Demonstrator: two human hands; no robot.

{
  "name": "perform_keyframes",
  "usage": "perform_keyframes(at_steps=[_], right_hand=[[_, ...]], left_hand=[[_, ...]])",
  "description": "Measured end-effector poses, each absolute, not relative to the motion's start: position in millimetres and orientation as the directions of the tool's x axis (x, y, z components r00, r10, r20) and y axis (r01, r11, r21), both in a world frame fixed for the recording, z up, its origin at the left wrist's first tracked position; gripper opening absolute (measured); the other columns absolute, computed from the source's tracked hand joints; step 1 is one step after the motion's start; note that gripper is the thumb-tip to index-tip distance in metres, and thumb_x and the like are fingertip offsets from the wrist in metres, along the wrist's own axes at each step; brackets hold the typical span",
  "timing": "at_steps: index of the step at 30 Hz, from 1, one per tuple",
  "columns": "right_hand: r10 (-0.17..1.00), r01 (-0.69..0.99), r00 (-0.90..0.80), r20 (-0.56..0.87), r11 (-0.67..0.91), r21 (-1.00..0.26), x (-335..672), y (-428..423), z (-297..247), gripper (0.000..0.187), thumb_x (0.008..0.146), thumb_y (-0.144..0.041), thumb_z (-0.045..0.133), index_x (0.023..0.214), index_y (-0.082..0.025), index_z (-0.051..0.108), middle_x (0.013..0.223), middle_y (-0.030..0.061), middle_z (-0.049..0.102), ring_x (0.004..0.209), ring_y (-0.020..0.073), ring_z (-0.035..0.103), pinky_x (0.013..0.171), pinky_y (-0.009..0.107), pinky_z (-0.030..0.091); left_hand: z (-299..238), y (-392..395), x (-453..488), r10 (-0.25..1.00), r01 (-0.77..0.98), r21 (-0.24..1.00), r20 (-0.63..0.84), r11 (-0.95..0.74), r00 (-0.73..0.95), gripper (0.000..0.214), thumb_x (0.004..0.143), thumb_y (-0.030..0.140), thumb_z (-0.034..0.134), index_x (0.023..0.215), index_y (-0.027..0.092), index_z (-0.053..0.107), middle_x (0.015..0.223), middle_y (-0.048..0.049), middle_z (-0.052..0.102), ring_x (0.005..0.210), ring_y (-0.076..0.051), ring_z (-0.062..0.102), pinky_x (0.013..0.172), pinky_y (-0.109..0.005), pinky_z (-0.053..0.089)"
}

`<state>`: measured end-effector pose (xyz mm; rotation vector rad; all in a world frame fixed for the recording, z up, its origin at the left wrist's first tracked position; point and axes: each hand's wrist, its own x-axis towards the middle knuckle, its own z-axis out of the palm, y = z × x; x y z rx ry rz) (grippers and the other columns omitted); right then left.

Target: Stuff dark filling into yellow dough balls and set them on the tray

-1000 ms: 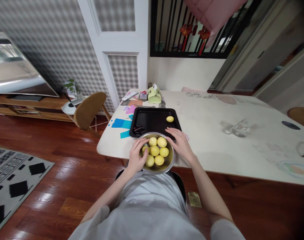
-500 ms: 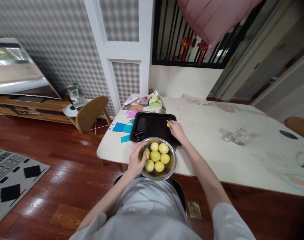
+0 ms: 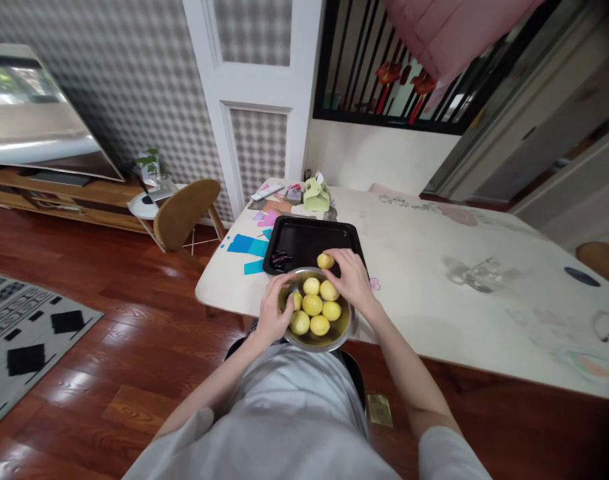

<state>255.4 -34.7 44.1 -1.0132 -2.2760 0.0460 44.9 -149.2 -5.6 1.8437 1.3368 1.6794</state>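
Note:
A round metal bowl with several yellow lemons in it sits at the table's near edge, close to my body. My left hand grips the bowl's left rim, its thumb reaching inside beside a lemon. Between the fingertips of my right hand is another lemon, held over the near part of a black tray, just beyond the bowl's far rim. Some small dark, glossy pieces lie in the tray's left corner; I cannot make out their kind.
Behind the tray on the white table stand a green tissue box and a white remote. A clear glass object is farther right. A wooden chair is at the left, and a pink balloon hangs above.
My right hand has come back from the tray's right side toward the bowl, bringing the lemon with it. My left hand keeps its hold on the bowl. The view has shifted slightly.

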Motion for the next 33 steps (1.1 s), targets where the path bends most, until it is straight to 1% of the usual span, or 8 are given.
perform_keyframes(at_steps=[3,5,11,15,22,26,29,33], right_hand=[[0.654,0.564,-0.582,0.483,0.753,-0.34,241,-63,51,0.027,0.096,-0.029,0.067,0.121,-0.022,0.065,0.12,0.0099,0.072,0.111,0.0293,0.064,0.094,0.044,0.049],[0.645,0.536,-0.627,0.438,0.764,-0.358,232,-73,51,0.027,0.094,-0.028,0.069,0.12,-0.022,0.064,0.118,0.0098,0.073,0.11,0.0285,0.064,0.095,0.043,0.049],[0.653,0.571,-0.682,0.329,0.757,-0.318,216,-77,41,0.024,0.094,-0.027,0.072,0.116,-0.021,0.064,0.118,0.0107,0.074,0.111,0.0297,0.064,0.096,0.045,0.048],[0.671,0.592,-0.67,0.318,0.741,-0.317,214,-74,37,0.026,0.096,-0.03,0.07,0.119,-0.021,0.063,0.119,0.0108,0.074,0.111,0.0298,0.065,0.095,0.045,0.049],[0.662,0.552,-0.648,0.377,0.749,-0.366,220,-77,28,0.033,0.1,-0.033,0.064,0.131,-0.021,0.063,0.126,0.0115,0.074,0.116,0.029,0.067,0.103,0.047,0.051],[0.651,0.512,-0.613,0.448,0.759,-0.402,236,-90,24,0.035,0.103,-0.035,0.058,0.135,-0.023,0.063,0.13,0.0107,0.074,0.123,0.0289,0.067,0.109,0.05,0.05],[0.663,0.509,-0.515,0.543,0.747,-0.428,254,-102,20,0.033,0.105,-0.035,0.056,0.134,-0.025,0.065,0.131,0.0106,0.074,0.126,0.029,0.067,0.11,0.052,0.051],[0.682,0.533,-0.328,0.653,0.705,-0.468,279,-113,8,0.031,0.104,-0.03,0.055,0.133,-0.026,0.067,0.132,0.0104,0.074,0.13,0.0297,0.065,0.111,0.054,0.052]], left_hand=[[-7,-149,45,0.773,0.405,0.749,0.618,-0.524,-0.144,0.039,0.101,0.024,0.052,0.141,0.023,0.054,0.138,-0.014,0.062,0.125,-0.028,0.063,0.101,-0.046,0.059],[-8,-149,45,0.766,0.405,0.744,0.626,-0.531,-0.145,0.039,0.102,0.025,0.052,0.141,0.023,0.053,0.139,-0.0143,0.061,0.127,-0.028,0.062,0.101,-0.046,0.059],[-10,-147,45,0.758,0.404,0.734,0.638,-0.546,-0.135,0.036,0.103,0.024,0.052,0.139,0.023,0.054,0.137,-0.0141,0.061,0.127,-0.028,0.061,0.103,-0.046,0.058],[-11,-147,44,0.77,0.406,0.743,0.624,-0.532,-0.133,0.036,0.102,0.025,0.052,0.138,0.022,0.056,0.136,-0.0142,0.062,0.127,-0.028,0.061,0.104,-0.047,0.057],[-9,-147,44,0.785,0.405,0.753,0.607,-0.518,-0.123,0.034,0.101,0.025,0.052,0.135,0.021,0.058,0.132,-0.0143,0.063,0.124,-0.029,0.06,0.105,-0.049,0.055],[-7,-148,44,0.792,0.405,0.755,0.601,-0.516,-0.111,0.033,0.101,0.024,0.051,0.133,0.021,0.058,0.13,-0.0136,0.064,0.123,-0.028,0.061,0.105,-0.048,0.054],[-6,-149,43,0.796,0.411,0.756,0.596,-0.51,-0.109,0.031,0.1,0.023,0.051,0.13,0.021,0.06,0.129,-0.0129,0.065,0.123,-0.028,0.061,0.106,-0.047,0.053],[-4,-146,42,0.796,0.41,0.754,0.597,-0.514,-0.1,0.029,0.099,0.023,0.051,0.127,0.022,0.061,0.126,-0.012,0.066,0.122,-0.027,0.063,0.106,-0.047,0.054]])
